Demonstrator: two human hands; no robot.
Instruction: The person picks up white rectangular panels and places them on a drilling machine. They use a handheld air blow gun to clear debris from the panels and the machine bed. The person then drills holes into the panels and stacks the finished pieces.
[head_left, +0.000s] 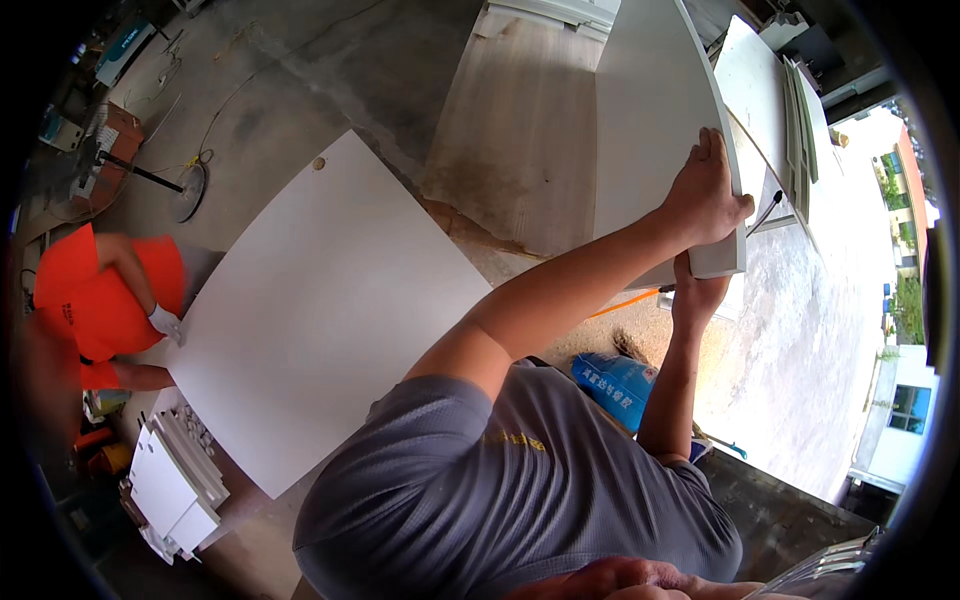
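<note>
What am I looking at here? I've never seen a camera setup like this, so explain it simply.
No machine here, just a person's two bare hands. A wide fisheye camera on that person's head looks down, so straight edges bend. The left hand grips the edge of a white panel; the right hand is at its lower corner, partly hidden. To the left is a large white board, with a co-worker in orange holding a gloved hand at its edge. White pieces are piled at lower left, and a blue bag lies beside the right forearm.
</note>
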